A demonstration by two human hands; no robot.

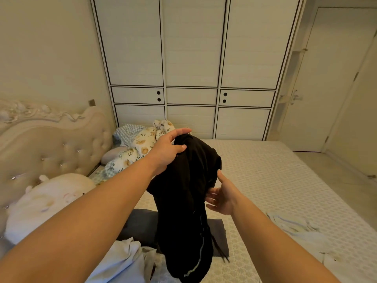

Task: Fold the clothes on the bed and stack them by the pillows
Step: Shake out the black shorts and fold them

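**Hanging black garment, held from the top**

Dangling at frame centre, the black garment (183,201) runs top to bottom, above the bed (285,180). The left hand (167,152) pinches its upper end; the right hand (221,196), fingers spread, touches its right edge, lower down.

both arms reach forward. the left hand (166,152) is raised, fingers and thumb curled in a pinch. the right hand (221,196), lower, has straight, spread fingers.
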